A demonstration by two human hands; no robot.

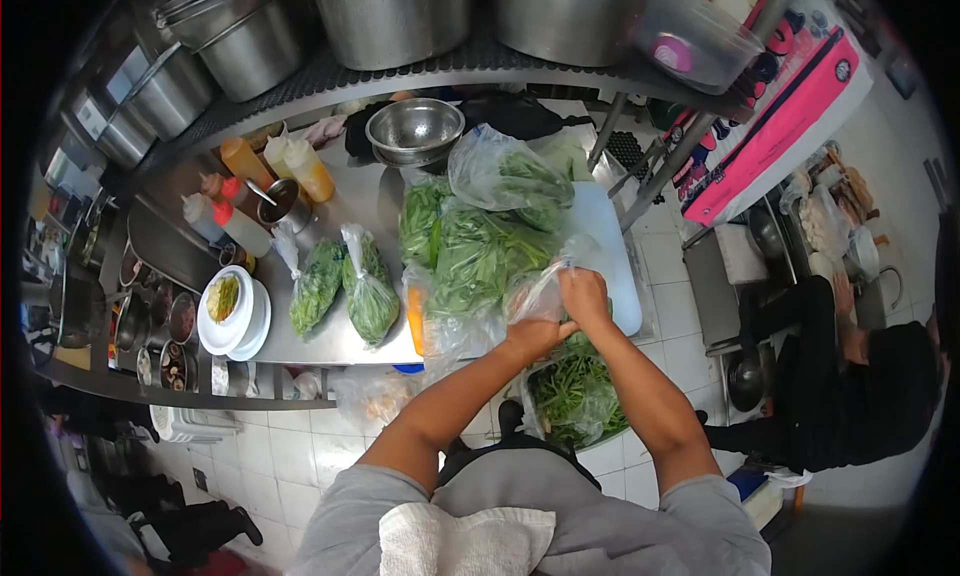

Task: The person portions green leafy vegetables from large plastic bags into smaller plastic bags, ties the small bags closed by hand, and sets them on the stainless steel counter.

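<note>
right hand (pixel 583 294): fingers pinched on the gathered film of a clear plastic bag (pixel 541 294), at the near right part of the bench (pixel 352 198).
left hand (pixel 540 334): just below the right, holding the same bag; its fingers are partly hidden by plastic, so how tightly they grip cannot be told.
leafy greens (pixel 485 248): heaped just beyond the hands, partly under clear film.
cutting board (pixel 614 266): pale blue, along the right edge, beside the heap.
tied bags (pixel 372 298): two, filled with greens, left of the heap, toward the near edge.
white plates (pixel 225 337): overlapping at the near left corner, food on the upper one.
colander (pixel 415 128): near the far edge.
</note>
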